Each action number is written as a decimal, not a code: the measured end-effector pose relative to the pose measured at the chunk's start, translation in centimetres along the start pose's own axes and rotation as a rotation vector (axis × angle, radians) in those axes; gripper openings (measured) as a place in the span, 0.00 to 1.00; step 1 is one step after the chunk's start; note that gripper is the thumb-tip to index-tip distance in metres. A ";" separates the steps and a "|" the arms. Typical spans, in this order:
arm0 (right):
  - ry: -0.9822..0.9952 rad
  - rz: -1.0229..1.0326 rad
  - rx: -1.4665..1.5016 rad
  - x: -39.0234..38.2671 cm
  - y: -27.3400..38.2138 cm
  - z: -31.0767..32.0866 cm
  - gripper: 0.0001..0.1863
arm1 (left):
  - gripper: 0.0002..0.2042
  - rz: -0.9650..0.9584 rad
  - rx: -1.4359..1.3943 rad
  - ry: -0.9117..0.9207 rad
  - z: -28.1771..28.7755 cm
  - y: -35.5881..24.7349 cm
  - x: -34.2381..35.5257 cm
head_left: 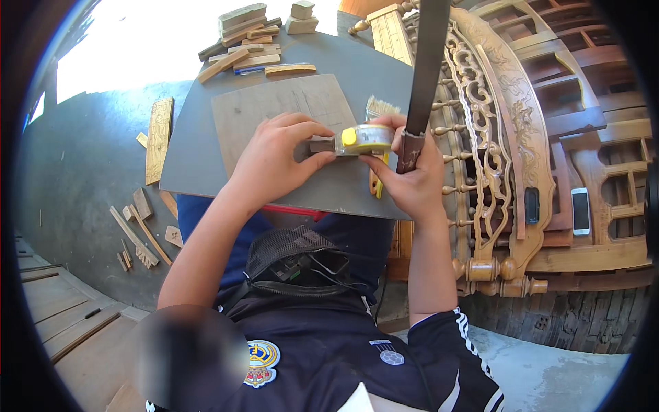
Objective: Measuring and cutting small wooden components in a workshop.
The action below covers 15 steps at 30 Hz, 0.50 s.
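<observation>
My right hand (410,161) is closed around a tape measure (367,139) with a yellow button and a yellow edge. A long dark flat bar (430,62) with a brown lower end rises past that hand; whether it is gripped too, I cannot tell. The thumb and fingers of my left hand (283,152) pinch a small dark brown piece (320,146), apparently wood, against the tape measure. Beneath both hands lies a flat brown board (274,103) with faint pencil lines. A brush (379,108) with pale bristles is partly hidden behind the tape measure and right hand.
The grey tabletop (195,154) carries a pile of wooden offcuts (244,41) at its far side. Carved wooden furniture panels (491,137) stand close on the right, with a white phone (581,209) and a dark phone (531,204) on them. Wood scraps (142,230) lie on the left floor.
</observation>
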State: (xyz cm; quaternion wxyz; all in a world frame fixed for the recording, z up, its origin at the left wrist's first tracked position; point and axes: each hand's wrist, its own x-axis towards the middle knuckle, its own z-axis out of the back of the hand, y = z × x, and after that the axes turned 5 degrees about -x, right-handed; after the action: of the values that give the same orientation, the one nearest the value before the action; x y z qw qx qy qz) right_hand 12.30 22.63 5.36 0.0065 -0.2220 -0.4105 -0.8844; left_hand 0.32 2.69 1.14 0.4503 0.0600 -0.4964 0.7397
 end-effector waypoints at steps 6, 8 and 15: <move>-0.131 0.142 0.080 -2.0 -0.1 -0.4 0.25 | 0.11 0.461 -0.528 0.131 1.5 -2.2 -0.7; -0.184 0.185 0.139 -1.9 0.1 -0.7 0.22 | 0.13 0.584 -0.666 0.179 1.8 -2.3 -0.7; -0.115 0.026 0.184 -2.6 0.5 0.5 0.25 | 0.12 0.711 -0.923 0.324 3.1 -2.0 -0.5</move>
State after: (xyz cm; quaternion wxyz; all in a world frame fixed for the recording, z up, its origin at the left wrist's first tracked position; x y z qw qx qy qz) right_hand 14.93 22.27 5.00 0.0145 -0.2763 -0.4867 -0.8286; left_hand 0.99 0.14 3.73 0.2247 -0.4245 -0.6808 0.5530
